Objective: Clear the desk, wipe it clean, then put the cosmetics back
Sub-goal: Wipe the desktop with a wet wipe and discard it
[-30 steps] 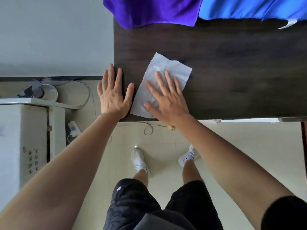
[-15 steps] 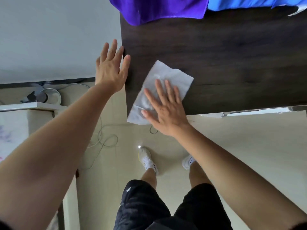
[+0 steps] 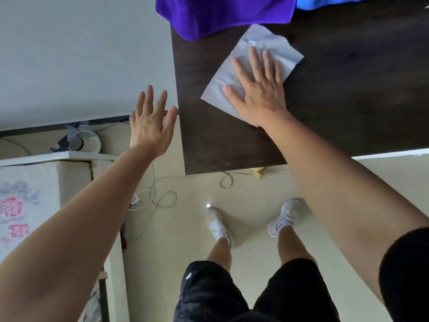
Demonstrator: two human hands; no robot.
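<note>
Wipe (image 3: 260,39) is seen spread flat on the dark desk (image 3: 348,101), toward the far left corner, with its far tip just beside the hem of a purple cloth (image 3: 222,12) that is draped over the desk's far edge. The wipe is pressed down by the right hand (image 3: 257,87), whose palm and straight, slightly spread fingers are laid on its near half; nothing is gripped or pinched. A little of the wipe is hidden beneath the wrist. The left hand (image 3: 149,126) is held out beyond the desk's left edge, above the floor (image 3: 243,189), with fingers straight and fanned and nothing held. Its thumb tip is placed close to the desk's edge, but contact cannot be judged. A blue cloth (image 3: 320,0) is glimpsed beside the purple one at the top of the view. A pale wall (image 3: 81,54) is seen left of the desk. Loose white cables (image 3: 157,198) are strewn on the floor below the left forearm, and a white ledge (image 3: 58,156) is seen at the left. Two white shoes (image 3: 217,225) are planted on the floor in front of the desk.
</note>
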